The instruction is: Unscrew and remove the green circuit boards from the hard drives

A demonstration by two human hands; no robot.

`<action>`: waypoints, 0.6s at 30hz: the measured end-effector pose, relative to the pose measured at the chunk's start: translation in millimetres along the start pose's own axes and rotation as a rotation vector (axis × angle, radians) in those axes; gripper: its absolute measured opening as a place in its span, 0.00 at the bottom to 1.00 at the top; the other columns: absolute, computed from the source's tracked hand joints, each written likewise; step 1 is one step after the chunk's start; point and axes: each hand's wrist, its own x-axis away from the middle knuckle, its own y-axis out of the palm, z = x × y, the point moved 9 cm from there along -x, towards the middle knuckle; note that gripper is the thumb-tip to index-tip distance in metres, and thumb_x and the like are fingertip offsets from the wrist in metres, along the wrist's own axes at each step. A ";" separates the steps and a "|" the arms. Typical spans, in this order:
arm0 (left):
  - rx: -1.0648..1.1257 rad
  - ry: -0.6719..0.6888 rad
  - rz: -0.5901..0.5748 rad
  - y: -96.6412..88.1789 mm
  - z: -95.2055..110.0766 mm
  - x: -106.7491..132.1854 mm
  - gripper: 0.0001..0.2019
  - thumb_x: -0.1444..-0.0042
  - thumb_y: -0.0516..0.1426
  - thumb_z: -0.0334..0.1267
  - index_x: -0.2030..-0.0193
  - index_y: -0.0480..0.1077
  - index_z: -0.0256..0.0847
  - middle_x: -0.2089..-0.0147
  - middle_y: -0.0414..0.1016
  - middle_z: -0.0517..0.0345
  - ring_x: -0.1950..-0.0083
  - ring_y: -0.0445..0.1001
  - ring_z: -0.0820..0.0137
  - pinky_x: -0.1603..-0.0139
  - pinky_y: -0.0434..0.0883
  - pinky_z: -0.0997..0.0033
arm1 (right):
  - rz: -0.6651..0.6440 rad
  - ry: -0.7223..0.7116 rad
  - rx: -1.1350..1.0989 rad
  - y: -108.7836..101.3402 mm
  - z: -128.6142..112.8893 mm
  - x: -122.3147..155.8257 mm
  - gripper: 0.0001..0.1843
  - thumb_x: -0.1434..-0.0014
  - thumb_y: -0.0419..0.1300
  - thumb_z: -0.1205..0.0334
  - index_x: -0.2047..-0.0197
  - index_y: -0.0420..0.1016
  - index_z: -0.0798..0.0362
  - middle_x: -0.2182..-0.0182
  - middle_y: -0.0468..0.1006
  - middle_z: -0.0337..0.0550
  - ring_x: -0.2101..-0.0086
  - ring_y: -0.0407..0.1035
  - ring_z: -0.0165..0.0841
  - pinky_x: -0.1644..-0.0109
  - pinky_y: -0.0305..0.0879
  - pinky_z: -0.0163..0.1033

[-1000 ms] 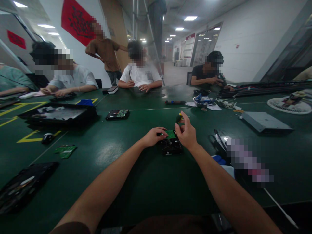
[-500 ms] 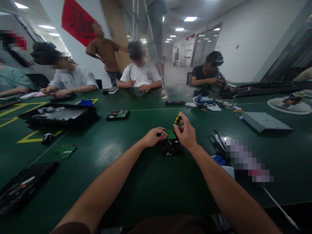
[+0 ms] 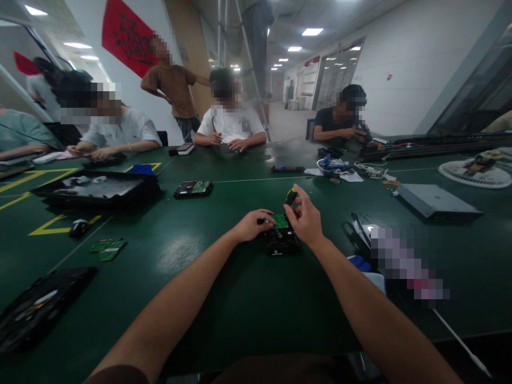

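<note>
A black hard drive (image 3: 280, 241) with a green circuit board (image 3: 281, 221) at its far end lies on the green table in front of me. My left hand (image 3: 253, 225) is closed at the drive's left side, fingertips resting on the board's edge. Pinched upright above the board is a small screwdriver (image 3: 292, 196) with a black and yellow handle, held between the thumb and fingers of my right hand (image 3: 307, 218). The screwdriver's tip is hidden, so its contact with a screw cannot be seen.
Another hard drive (image 3: 193, 189) lies farther left, beyond loose green boards (image 3: 109, 248). A black tray (image 3: 96, 194) and a mouse (image 3: 79, 228) are on the left. To the right sit a grey metal case (image 3: 436, 201) and a white round grille (image 3: 472, 176). Several people sit across the table.
The screwdriver handle has turned in my right fingers, showing less yellow. My left hand and the hard drive stay in place. A person in white now shows at the far left.
</note>
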 end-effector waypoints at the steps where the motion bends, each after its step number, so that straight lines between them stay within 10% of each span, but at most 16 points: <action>1: -0.001 0.004 0.003 -0.2 0.2 -0.1 0.07 0.38 0.63 0.37 0.55 0.82 0.44 0.37 0.73 0.49 0.36 0.72 0.59 0.31 0.64 0.51 | -0.003 0.001 -0.002 0.1 0.0 0.0 0.35 0.33 0.59 0.58 0.26 0.53 0.43 0.52 0.80 0.47 0.74 0.73 0.31 0.66 0.77 0.43; 18: -0.005 0.012 0.015 -0.9 -2.1 -0.6 0.13 0.40 0.64 0.37 0.48 0.78 0.43 0.41 0.76 0.51 0.39 0.74 0.61 0.32 0.66 0.53 | 0.000 0.016 -0.005 1.2 3.4 1.1 0.36 0.32 0.57 0.59 0.25 0.50 0.44 0.51 0.79 0.49 0.70 0.75 0.33 0.67 0.77 0.42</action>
